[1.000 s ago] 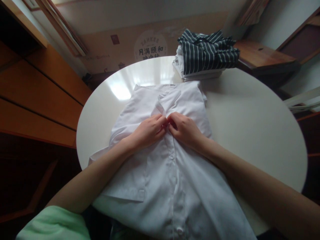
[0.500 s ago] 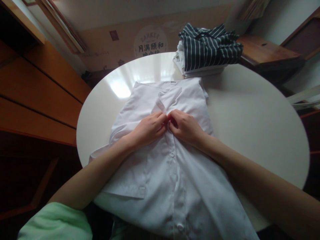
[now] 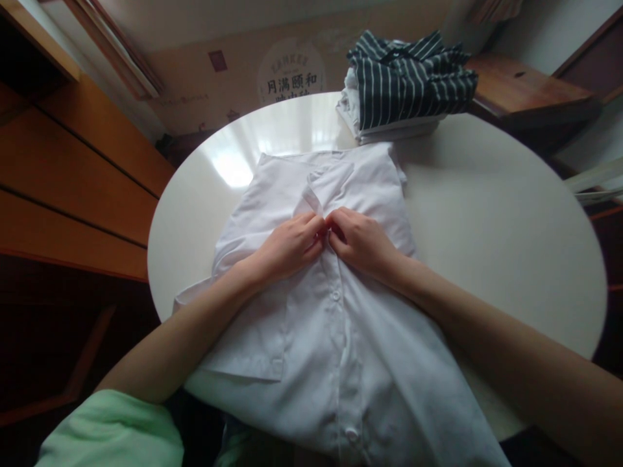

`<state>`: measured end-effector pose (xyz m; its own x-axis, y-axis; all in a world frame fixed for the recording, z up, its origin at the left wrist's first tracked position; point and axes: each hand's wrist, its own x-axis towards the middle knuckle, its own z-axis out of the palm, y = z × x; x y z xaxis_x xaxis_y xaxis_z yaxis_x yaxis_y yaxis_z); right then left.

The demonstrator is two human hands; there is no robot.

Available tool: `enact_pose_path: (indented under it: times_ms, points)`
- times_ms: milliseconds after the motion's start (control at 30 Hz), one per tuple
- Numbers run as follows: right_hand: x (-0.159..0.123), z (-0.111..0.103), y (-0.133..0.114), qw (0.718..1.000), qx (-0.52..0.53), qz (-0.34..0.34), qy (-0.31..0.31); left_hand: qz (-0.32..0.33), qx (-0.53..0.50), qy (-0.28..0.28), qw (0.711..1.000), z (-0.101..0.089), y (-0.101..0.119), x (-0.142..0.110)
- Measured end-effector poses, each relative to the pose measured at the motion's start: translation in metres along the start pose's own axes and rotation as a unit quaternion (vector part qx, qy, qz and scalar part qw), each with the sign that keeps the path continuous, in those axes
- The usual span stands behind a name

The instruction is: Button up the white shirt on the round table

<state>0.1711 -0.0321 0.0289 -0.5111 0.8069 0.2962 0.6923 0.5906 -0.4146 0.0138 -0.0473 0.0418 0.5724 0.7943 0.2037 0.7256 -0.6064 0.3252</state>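
Left hand (image 3: pixel 293 243), right hand (image 3: pixel 364 243): fingers pinch placket (image 3: pixel 333 275) of white button-front shirt (image 3: pixel 304 337) | likely light, limp — best held by placket edges

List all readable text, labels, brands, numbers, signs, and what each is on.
"月满颐和": round emblem on the tan panel behind the table.
Characters below it: cut off by the table edge, not fully readable.
Arched lettering above: too blurred.
Faint writing, panel's left: too blurred.
Clothes: none readable.
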Motion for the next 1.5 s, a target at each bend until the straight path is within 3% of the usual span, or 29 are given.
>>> enact_pose_path:
  times_ms: [1500]
  points:
    - [-0.0004,-0.0003,0.0011,1.000,-0.024,-0.005,-0.012,0.005,0.014,-0.011,1.000,-0.0006,0.0005,-0.0011]
